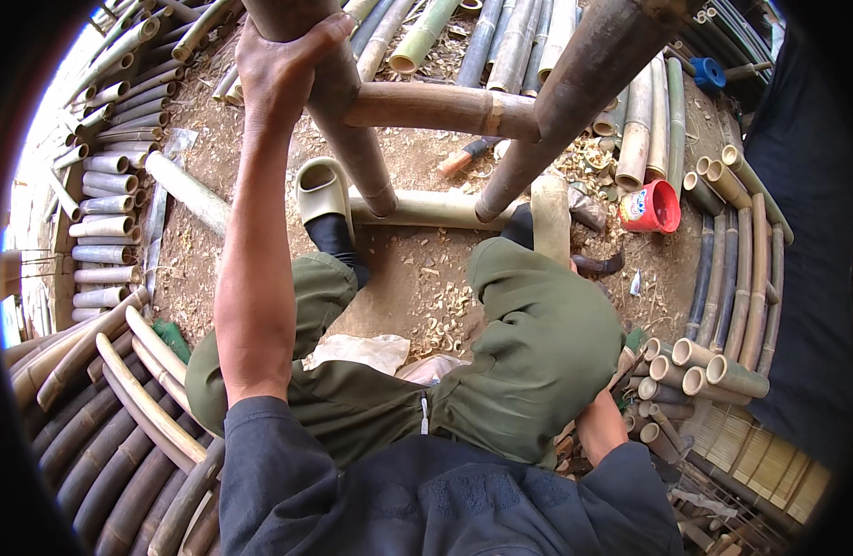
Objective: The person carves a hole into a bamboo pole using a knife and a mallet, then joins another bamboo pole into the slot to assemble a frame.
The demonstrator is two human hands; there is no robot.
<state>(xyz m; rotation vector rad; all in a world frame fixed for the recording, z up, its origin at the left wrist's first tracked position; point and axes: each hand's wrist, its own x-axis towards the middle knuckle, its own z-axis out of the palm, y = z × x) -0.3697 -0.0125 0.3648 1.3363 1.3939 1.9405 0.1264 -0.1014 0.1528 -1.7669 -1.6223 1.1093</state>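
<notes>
My left hand (283, 69) is wrapped round the upper part of a thick brown bamboo post (338, 120). A second bamboo post (565, 93) slants on the right, and a bamboo crossbar (445, 107) joins the two. Their lower ends meet a pale bamboo rail (431, 209) lying between my feet. My right forearm (600, 428) passes behind my right knee. Only a sliver of skin of my right hand (573, 266) shows past the knee, next to a pale upright length of bamboo (549, 218); its fingers are hidden.
A red tub (649, 208) stands at right, near a dark curved piece (599, 265). A tool with an orange-brown handle (459, 160) lies beyond the rail. Bamboo stacks (111, 227) line the left; more cut bamboo (695, 366) lies at right. Shavings litter the dirt floor.
</notes>
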